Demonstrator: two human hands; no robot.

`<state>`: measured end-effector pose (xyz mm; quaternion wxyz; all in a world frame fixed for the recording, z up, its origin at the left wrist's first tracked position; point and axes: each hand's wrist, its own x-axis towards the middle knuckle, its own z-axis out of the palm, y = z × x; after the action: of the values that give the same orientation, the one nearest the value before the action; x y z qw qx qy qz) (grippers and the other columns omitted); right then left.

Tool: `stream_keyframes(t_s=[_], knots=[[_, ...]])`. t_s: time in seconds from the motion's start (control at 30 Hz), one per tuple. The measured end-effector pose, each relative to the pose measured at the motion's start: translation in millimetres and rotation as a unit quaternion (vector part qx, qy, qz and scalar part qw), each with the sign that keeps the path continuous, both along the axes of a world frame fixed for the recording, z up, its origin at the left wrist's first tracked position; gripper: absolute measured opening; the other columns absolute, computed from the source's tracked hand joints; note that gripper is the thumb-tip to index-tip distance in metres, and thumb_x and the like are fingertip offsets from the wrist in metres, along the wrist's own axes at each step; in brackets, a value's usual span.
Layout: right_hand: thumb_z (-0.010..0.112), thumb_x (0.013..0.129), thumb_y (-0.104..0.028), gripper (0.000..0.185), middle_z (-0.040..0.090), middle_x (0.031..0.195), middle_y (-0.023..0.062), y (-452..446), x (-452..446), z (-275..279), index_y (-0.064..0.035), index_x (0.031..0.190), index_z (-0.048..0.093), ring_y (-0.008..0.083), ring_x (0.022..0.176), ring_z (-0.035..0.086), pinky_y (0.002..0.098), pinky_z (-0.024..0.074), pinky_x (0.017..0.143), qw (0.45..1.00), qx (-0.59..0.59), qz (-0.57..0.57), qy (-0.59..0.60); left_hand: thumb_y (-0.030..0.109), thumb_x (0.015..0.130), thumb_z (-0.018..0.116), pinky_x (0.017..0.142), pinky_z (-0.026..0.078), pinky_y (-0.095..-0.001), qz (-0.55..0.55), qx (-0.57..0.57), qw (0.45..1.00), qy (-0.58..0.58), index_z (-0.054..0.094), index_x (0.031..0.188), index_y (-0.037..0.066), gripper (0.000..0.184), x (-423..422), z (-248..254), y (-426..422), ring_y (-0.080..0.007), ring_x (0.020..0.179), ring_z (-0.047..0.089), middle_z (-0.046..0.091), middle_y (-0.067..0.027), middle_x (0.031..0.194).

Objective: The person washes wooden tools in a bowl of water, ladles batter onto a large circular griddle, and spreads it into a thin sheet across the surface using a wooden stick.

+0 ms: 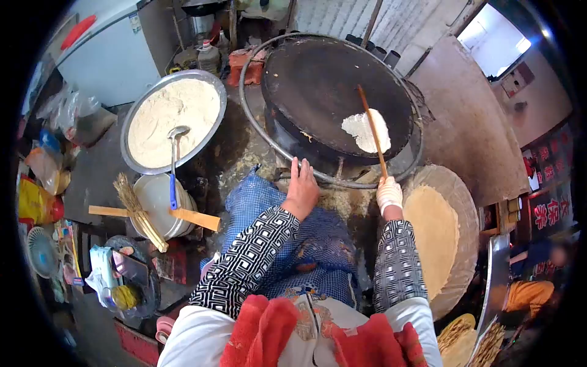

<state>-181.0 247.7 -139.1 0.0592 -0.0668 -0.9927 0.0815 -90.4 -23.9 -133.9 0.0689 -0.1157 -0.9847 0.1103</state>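
Right fingers (pixel 389 194) wrap the wooden stick's (pixel 371 129) near end, presumably for reach; it crosses the batter patch (pixel 359 129) at the griddle's (pixel 318 85) 5 o'clock. My left hand (pixel 301 191): empty, fingers loosely spread by the metal ring (pixel 242 85); contact unclear.

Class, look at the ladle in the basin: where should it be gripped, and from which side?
Probably by the blue handle of the ladle, coming from the person's side: its scoop lies on the pale mix, while the handle juts past the basin's near rim. The left hand, nearer and open, seems better placed; the right hand grips the stick.
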Motion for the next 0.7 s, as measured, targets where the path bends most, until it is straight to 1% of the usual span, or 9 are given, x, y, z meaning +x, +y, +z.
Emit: stream_keyframes(t_s=[0.1, 0.17, 0.2, 0.3, 0.4, 0.43, 0.5, 0.6, 0.7], knots=[[0.045, 0.097, -0.036, 0.036, 0.064, 0.081, 0.0290, -19, 9, 21, -0.0024, 0.089, 0.057, 0.0461, 0.079, 0.062, 0.0549, 0.0483, 0.073, 0.999, 0.003, 0.035, -0.009, 0.019, 0.091, 0.044, 0.113, 0.014, -0.0604, 0.005, 0.017, 1.000, 0.000, 0.049, 0.131, -0.010, 0.050, -4, 1, -6, -0.0358, 0.136, 0.036, 0.048, -0.0247, 0.137], [0.045, 0.097, -0.033, 0.033, 0.063, 0.082, 0.0295, -22, 14, 13, -0.0021, 0.090, 0.055, 0.0466, 0.080, 0.062, 0.0550, 0.0483, 0.071, 0.994, 0.056, 0.071, -0.053, 0.021, 0.090, 0.045, 0.113, 0.014, -0.0604, 0.016, 0.001, 1.000, 0.017, 0.049, 0.131, -0.010, 0.051, -3, -3, -9, -0.0355, 0.136, 0.035, 0.048, -0.0238, 0.138], [0.046, 0.097, -0.033, 0.033, 0.064, 0.082, 0.0294, -14, 16, 15, -0.0019, 0.092, 0.055, 0.0468, 0.080, 0.062, 0.0542, 0.0490, 0.071, 0.999, 0.003, 0.045, -0.030, 0.024, 0.091, 0.046, 0.114, 0.012, -0.0603, 0.027, -0.028, 0.999, 0.012, 0.048, 0.132, -0.009, 0.052, -4, -5, -11, -0.0344, 0.138, 0.033, 0.046, -0.0221, 0.141], [0.049, 0.094, -0.033, 0.029, 0.063, 0.074, 0.0262, 9, -7, 4, -0.0058, 0.088, 0.056, 0.0448, 0.074, 0.063, 0.0553, 0.0486, 0.066, 1.000, 0.010, 0.019, 0.022, 0.025, 0.092, 0.045, 0.114, 0.009, -0.0601, 0.030, 0.034, 0.999, -0.010, 0.047, 0.133, -0.009, 0.054, -7, -6, -23, -0.0332, 0.140, 0.031, 0.044, -0.0209, 0.143], [0.049, 0.094, -0.033, 0.026, 0.063, 0.075, 0.0273, -8, 12, 15, -0.0067, 0.094, 0.054, 0.0455, 0.073, 0.062, 0.0550, 0.0485, 0.067, 0.997, 0.011, 0.074, 0.018, 0.018, 0.090, 0.044, 0.113, 0.009, -0.0623, 0.030, 0.058, 0.998, 0.011, 0.049, 0.132, -0.008, 0.050, -10, -9, -32, -0.0342, 0.138, 0.033, 0.045, -0.0224, 0.141], [0.048, 0.095, -0.032, 0.027, 0.063, 0.075, 0.0275, 3, 11, -9, -0.0056, 0.096, 0.054, 0.0452, 0.072, 0.063, 0.0554, 0.0486, 0.068, 0.990, 0.040, 0.132, 0.003, 0.018, 0.090, 0.043, 0.113, 0.008, -0.0623, 0.036, 0.066, 0.997, 0.003, 0.050, 0.132, -0.008, 0.050, -10, -3, -34, -0.0341, 0.139, 0.033, 0.046, -0.0219, 0.141], [0.047, 0.095, -0.033, 0.030, 0.064, 0.078, 0.0277, 8, 6, 2, -0.0030, 0.097, 0.054, 0.0445, 0.075, 0.063, 0.0547, 0.0491, 0.070, 0.999, 0.029, 0.031, -0.024, 0.022, 0.089, 0.046, 0.114, 0.008, -0.0614, 0.046, 0.034, 0.998, 0.019, 0.050, 0.131, -0.007, 0.051, -12, -11, -40, -0.0320, 0.139, 0.033, 0.047, -0.0198, 0.141], [0.047, 0.095, -0.033, 0.033, 0.065, 0.082, 0.0281, 12, -9, 7, -0.0009, 0.099, 0.053, 0.0437, 0.080, 0.064, 0.0529, 0.0498, 0.073, 1.000, 0.011, 0.017, -0.012, 0.023, 0.089, 0.047, 0.114, 0.008, -0.0610, 0.053, 0.019, 0.998, 0.038, 0.051, 0.131, -0.007, 0.052, -20, -21, -51, -0.0304, 0.138, 0.034, 0.048, -0.0180, 0.140], [0.046, 0.095, -0.034, 0.034, 0.064, 0.083, 0.0285, -20, 20, 33, -0.0012, 0.100, 0.054, 0.0441, 0.082, 0.064, 0.0518, 0.0499, 0.075, 0.995, -0.020, 0.075, -0.061, 0.020, 0.089, 0.046, 0.113, 0.009, -0.0620, 0.065, 0.034, 0.997, 0.029, 0.050, 0.132, -0.006, 0.050, -26, -13, -59, -0.0301, 0.138, 0.034, 0.047, -0.0173, 0.141]])
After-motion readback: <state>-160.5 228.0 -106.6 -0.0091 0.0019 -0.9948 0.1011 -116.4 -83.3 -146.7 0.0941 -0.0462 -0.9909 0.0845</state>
